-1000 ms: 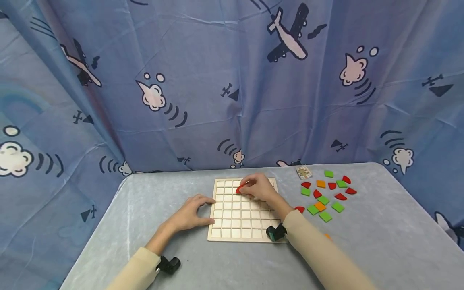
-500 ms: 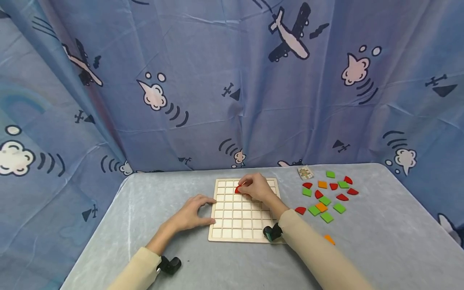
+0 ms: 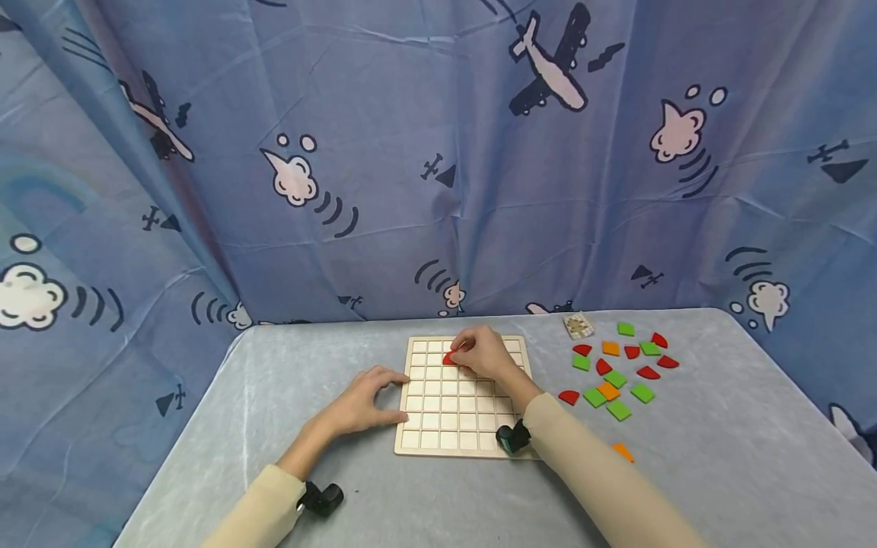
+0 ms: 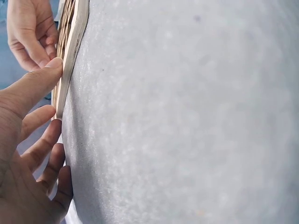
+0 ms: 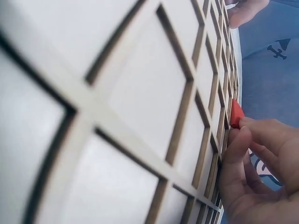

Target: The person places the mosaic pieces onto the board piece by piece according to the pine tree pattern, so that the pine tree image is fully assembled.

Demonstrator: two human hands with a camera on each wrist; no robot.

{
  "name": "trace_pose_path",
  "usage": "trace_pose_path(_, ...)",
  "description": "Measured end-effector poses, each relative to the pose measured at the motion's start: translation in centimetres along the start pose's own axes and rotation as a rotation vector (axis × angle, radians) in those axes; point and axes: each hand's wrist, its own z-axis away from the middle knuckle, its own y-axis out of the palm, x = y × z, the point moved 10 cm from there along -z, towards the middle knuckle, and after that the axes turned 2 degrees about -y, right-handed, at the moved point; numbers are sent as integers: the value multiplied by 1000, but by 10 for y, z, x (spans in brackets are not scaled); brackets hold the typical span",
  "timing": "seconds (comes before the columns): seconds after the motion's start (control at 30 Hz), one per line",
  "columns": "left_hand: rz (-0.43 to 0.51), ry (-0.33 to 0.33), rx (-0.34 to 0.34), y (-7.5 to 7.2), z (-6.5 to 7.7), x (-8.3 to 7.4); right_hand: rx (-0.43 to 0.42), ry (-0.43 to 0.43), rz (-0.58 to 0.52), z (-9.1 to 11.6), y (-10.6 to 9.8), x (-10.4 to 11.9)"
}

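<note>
A square wooden grid board [image 3: 438, 403] lies on the table in the head view. My right hand [image 3: 483, 352] is over its upper part and pinches a red quarter-circle piece [image 3: 448, 358] between thumb and fingers. In the right wrist view the red piece [image 5: 237, 113] sits at the fingertips, low against the grid; whether it rests inside a cell I cannot tell. My left hand [image 3: 366, 399] is at the board's left edge, thumb and index finger spread apart. Its thumb touches the board's edge [image 4: 70, 70] in the left wrist view, the other fingers loosely bent.
Right of the board lie scattered green squares [image 3: 619, 410], orange pieces [image 3: 611, 348] and red quarter-circles [image 3: 569, 397]. A small patterned tile [image 3: 578, 326] is near the table's back edge. One orange piece [image 3: 622, 452] lies beside the right sleeve. A patterned curtain [image 3: 384, 152] hangs behind the table.
My right hand and the red piece have shifted slightly left over the board. The right forearm has moved a little left, uncovering more of the orange piece beside it. The left hand stays put.
</note>
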Motion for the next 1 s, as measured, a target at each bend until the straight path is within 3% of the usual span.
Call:
trace_pose_path(0.37,5,-9,5,-1,0,-1,-2,0,79,-2,0,0)
trace_pose_path(1.0,6,-13,6,-1,0,0,15,34,103,-4,-2,-3)
